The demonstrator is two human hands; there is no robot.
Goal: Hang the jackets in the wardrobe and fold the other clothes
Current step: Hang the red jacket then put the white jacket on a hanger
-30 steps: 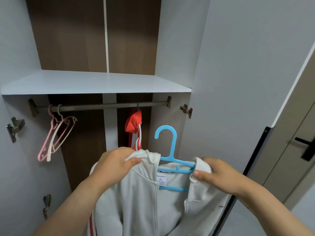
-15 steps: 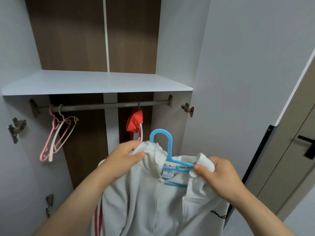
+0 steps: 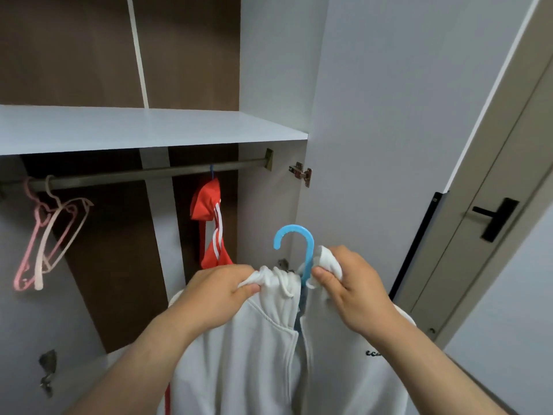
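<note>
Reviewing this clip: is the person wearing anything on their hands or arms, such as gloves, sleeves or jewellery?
Nothing shows. The left hand and right hand are bare: no gloves, rings or wristwatch. The forearms are uncovered down to the frame's bottom edge, with no sleeve cuff in view.

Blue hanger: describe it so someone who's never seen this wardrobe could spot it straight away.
In the open wardrobe, look below the rail, toward the right side. The left hand and right hand grip the collar of a white jacket, and the blue hanger sticks its hook up between them. Unlike the pink hangers at the rail's left, it is bright blue and off the rail.
</note>
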